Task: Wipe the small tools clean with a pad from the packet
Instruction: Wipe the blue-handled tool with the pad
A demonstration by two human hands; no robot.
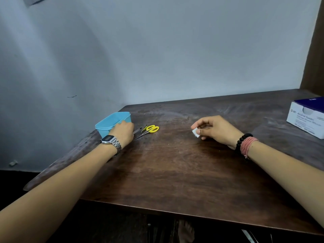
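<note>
Near the desk's far left corner, the left hand [123, 131] rests against a light blue rectangular plastic tub [112, 122], its fingers hidden over the rim, so whether that grip is clamped cannot be told. Just beside it lie yellow-handled small scissors [152, 129] and slim grey metal tools [138, 132], partly covered by the hand and hard to make out. Toward the middle of the dark brown wooden desk [175, 172], the right hand [214, 129] pinches a small white folded pad [195, 132]. At the right edge, a white and purple cardboard box [308, 118] is cut off.
</note>
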